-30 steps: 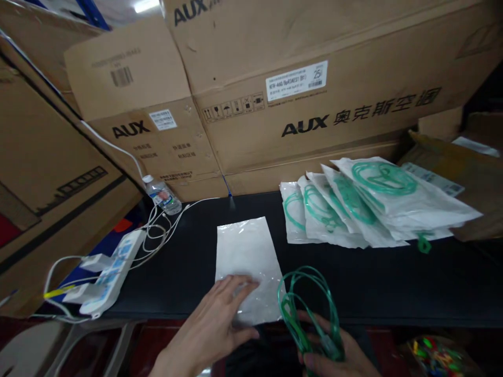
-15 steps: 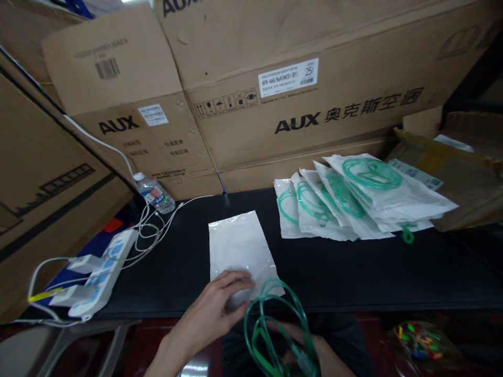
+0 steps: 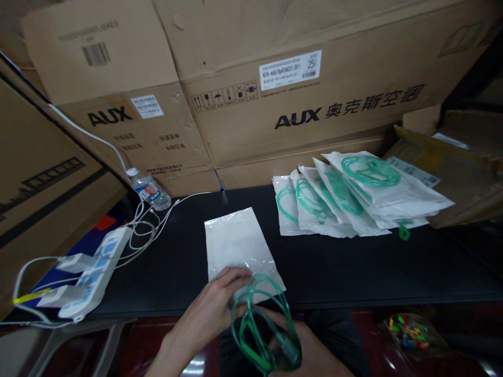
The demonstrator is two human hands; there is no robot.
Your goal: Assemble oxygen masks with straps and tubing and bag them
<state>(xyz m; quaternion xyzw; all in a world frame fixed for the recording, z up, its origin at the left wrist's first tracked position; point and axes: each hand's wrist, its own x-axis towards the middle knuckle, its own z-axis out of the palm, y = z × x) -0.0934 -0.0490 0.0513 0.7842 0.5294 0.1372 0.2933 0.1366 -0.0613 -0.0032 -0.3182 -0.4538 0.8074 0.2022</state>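
A flat white plastic pouch [image 3: 236, 238], clear-faced and shiny at its near end, lies on the black tabletop before me. My left hand [image 3: 218, 298] has its fingers on the near part of the pouch and its thumb curled below, gripping the near edge. In my right hand [image 3: 308, 343] is a loose coil of green tubing [image 3: 288, 298] with a clear connector [image 3: 288, 351]. The coil's upper loops overlap the pouch's near right corner. Tubing partly covers the fingers of both hands.
Several filled pouches [image 3: 367, 196] with green coils overlap at the back right, beside an open carton [image 3: 459, 173]. A power strip [image 3: 96, 272], white cables and a plastic bottle [image 3: 149, 189] occupy the left. Large AUX cartons [image 3: 243, 136] wall off the back. Below right sits a box of colourful pieces [image 3: 411, 332].
My right hand has brought the green tubing leftward and slightly up, closer to my left hand and the pouch's near edge. The left hand keeps its hold. The view has shifted a little.
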